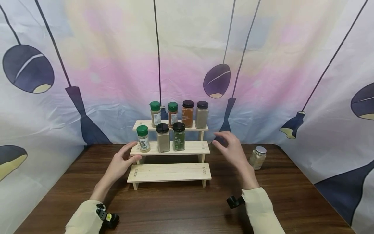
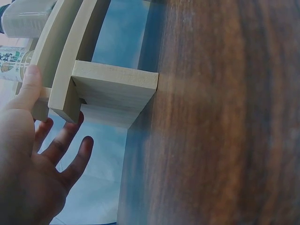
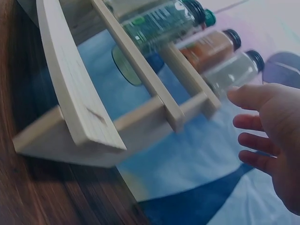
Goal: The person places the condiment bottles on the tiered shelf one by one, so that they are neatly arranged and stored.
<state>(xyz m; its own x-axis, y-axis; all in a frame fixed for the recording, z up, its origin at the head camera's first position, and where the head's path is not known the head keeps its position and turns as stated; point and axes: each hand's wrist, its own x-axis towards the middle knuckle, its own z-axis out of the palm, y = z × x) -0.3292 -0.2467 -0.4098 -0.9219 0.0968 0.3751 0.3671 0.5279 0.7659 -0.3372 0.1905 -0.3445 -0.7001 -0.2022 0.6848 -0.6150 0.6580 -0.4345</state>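
- A three-step wooden rack [image 1: 169, 172] is seen on the table [image 1: 187, 208], near its back edge.
- The left hand [image 1: 121, 164] is placed at the rack's left end, fingers spread and relaxed; nothing is gripped. In the left wrist view the thumb [image 2: 28, 86] is seen touching the end of the middle step, with the other fingers behind the side post.
- The right hand [image 1: 232, 149] is held in the air just beside the rack's right end, fingers loosely extended, apart from the wood; nothing is held.
- On the middle step three jars are lined up: a green-capped jar [image 1: 143, 139] at the left, closest to the left thumb, then two black-capped jars [image 1: 162, 137].
- On the top step four jars [image 1: 179, 114] are set in a row, two green-capped, two black-capped.
- The lowest step is bare wood.
- A silver-lidded jar [image 1: 257, 157] is standing on the table right of the right hand, near it but not touched.
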